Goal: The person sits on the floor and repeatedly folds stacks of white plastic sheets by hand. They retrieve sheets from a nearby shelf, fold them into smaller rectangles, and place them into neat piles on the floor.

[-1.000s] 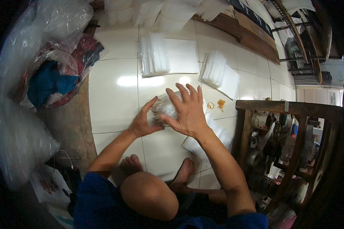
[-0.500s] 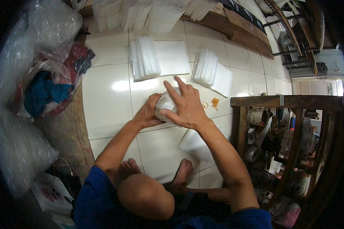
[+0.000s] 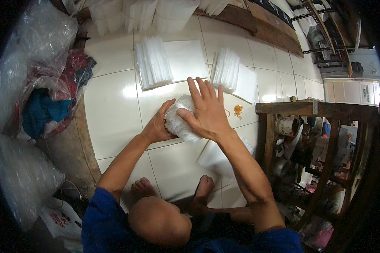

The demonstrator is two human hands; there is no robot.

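Bundled plastic bags (image 3: 179, 122) sit on the tiled floor (image 3: 114, 109), left hand (image 3: 158, 126) cupped around one end, right hand (image 3: 207, 109) pressing flat, fingers spread. Rubber bands (image 3: 237, 111) lie just beyond; two stacks (image 3: 153, 62) farther off look unbundled.

One head-worn fisheye camera looks steeply down from close above the hands, tiled floor (image 3: 114, 109) stretching beyond them, edges bending rimward.
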